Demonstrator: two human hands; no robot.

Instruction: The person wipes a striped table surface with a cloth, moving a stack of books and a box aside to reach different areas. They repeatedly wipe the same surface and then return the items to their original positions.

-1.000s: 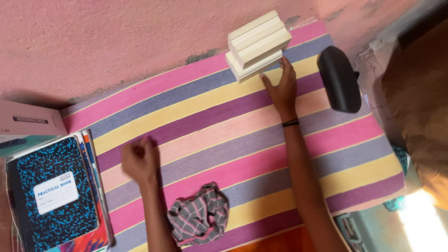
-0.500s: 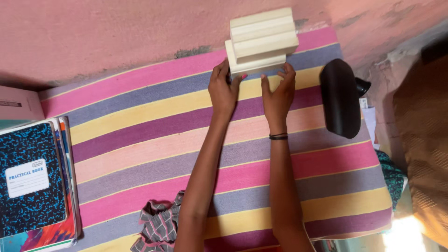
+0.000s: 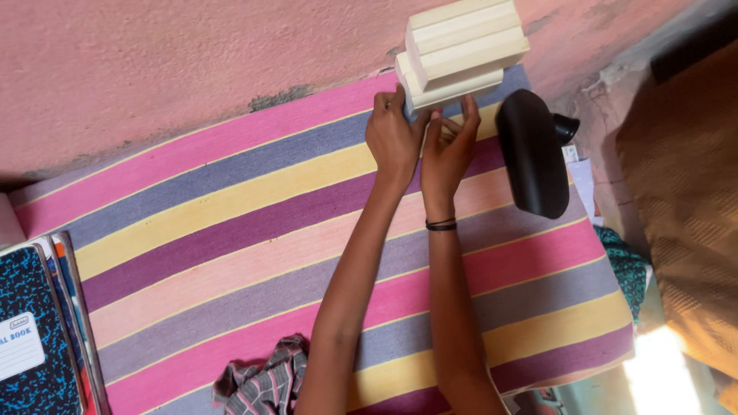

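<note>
wall (image 3: 154, 69): rough pink plaster, dark chipped patch near its base | striped cloth (image 3: 231, 230): pink, purple, yellow and lilac bands, spread flat up to the wall | right side: brown woven fabric (image 3: 684, 200) | light: bright glare at lower right corner (image 3: 661, 376)

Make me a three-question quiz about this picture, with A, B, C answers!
1. Where is the stack of cream blocks?
A. by the pink wall
B. on the notebook
C. on the checked cloth

2. What colour is the band on the right wrist?
A. red
B. black
C. white

3. What are the hands doing?
A. lying flat, apart
B. holding the cloth
C. touching the stack's bottom

Answers: 1 A, it stands against the wall. 2 B, the wristband is black. 3 C, left hand and right hand meet at its base.
</note>
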